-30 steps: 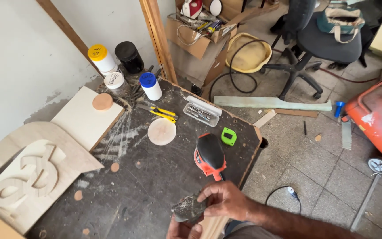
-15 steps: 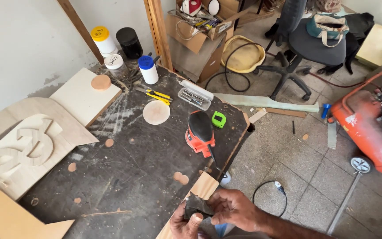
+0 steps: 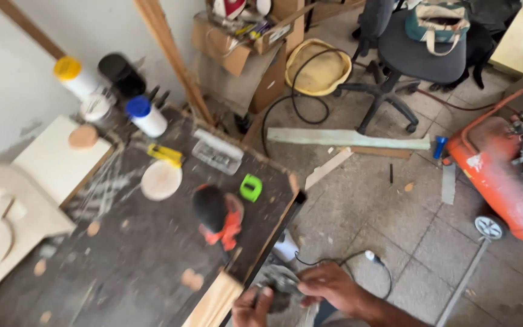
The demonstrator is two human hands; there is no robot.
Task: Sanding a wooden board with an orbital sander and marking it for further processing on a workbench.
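Both hands, left hand [image 3: 254,307] and right hand [image 3: 328,286], pinch a worn sanding pad [image 3: 278,283]; blurred. Risk: pad slips from fingertips, dropping off the bench edge.

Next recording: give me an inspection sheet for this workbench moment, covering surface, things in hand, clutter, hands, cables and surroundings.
Surface: dark scuffed workbench top, dusty, with small wooden discs scattered on it.
Things in hand: crumpled grey piece of abrasive sheet, held over the bench's near edge beside a pale wooden plank.
Clutter: red and black electric sander, green tape measure, round pale wooden disc, blue-capped white bottle.
Hands: left hand and right hand both with a grip on the sheet.
Cables: black cable loose on the floor.
Surroundings: orange air compressor, dark office chair, tiled floor.
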